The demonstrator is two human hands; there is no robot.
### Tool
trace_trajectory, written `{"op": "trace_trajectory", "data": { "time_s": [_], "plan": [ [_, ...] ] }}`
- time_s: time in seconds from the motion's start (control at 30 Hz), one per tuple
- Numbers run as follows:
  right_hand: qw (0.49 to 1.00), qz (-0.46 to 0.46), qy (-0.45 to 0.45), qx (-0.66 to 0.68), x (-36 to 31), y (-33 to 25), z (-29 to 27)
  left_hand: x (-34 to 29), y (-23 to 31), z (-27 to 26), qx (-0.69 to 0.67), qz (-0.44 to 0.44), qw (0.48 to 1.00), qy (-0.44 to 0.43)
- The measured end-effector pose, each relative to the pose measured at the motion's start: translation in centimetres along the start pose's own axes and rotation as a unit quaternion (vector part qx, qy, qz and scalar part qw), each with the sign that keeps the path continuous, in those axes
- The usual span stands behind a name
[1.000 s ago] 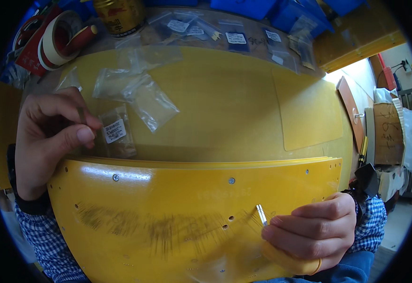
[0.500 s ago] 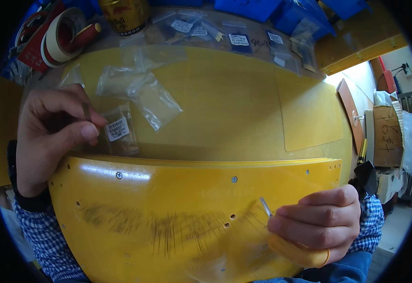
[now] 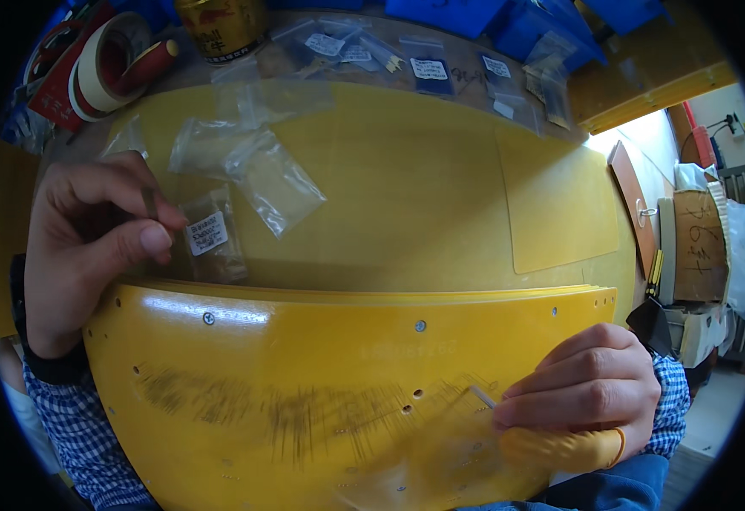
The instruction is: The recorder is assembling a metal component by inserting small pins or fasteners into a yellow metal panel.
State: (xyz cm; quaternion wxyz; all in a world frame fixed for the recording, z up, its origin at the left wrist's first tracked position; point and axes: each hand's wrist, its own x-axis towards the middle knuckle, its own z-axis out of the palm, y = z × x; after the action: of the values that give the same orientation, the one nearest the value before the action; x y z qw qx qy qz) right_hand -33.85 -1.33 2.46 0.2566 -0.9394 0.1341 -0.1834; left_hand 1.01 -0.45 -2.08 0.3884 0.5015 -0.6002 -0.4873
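Observation:
A yellow board [image 3: 304, 341] with screws and holes lies in front of me, at the top of a stack of layers. Fine dark needle-like pins [image 3: 304, 413] stand up from it in a wide band. At the board's right part, my right hand [image 3: 589, 396] is closed on a thin, shiny rod-like piece [image 3: 481, 396]; its tip points up and left, near the right end of the pins. An orange-yellow covering is on one of its fingers. Above the board's far left corner, my left hand [image 3: 104, 247] pinches a narrow brownish strip [image 3: 150, 203] between thumb and forefinger.
Clear zip bags [image 3: 274, 183] lie beyond the board, and a small labelled bag [image 3: 210, 234] is beside my left hand. Tape rolls [image 3: 91, 77], a gold can [image 3: 223, 30], blue bins [image 3: 449, 13] and more small bags line the back. A cardboard box [image 3: 700, 247] stands at right.
My right hand has shifted slightly right, and the rod-like piece leans flatter than before. My left hand keeps its pinch on the strip, and the whole view has moved a little.

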Motion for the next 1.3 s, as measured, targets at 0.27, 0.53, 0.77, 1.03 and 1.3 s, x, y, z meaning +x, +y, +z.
{"op": "trace_trajectory", "data": {
  "time_s": [0.27, 0.53, 0.77, 1.03, 1.3],
  "plan": [
    [0.981, -0.096, -0.012, -0.169, 0.0, -0.3, 0.3, -0.3, 0.2, 0.2, -0.024, 0.003, 0.999, 0.021],
    [0.987, -0.097, -0.024, -0.123, 0.0, -0.3, 0.0, -0.1, 0.4, 0.4, -0.002, -0.001, 1.0, 0.023],
    [0.985, -0.092, -0.016, -0.148, 0.1, -0.1, 0.2, 0.1, -0.1, 0.4, -0.021, -0.006, 0.999, 0.029],
    [0.978, -0.1, 0.008, -0.184, 0.1, 0.1, 0.5, 0.1, 0.1, 0.4, 0.003, -0.001, 1.0, 0.028],
    [0.99, -0.054, -0.026, -0.129, 0.4, -0.4, -0.1, 0.2, 0.3, 0.4, 0.007, -0.008, 1.0, 0.022]
  ]
}}
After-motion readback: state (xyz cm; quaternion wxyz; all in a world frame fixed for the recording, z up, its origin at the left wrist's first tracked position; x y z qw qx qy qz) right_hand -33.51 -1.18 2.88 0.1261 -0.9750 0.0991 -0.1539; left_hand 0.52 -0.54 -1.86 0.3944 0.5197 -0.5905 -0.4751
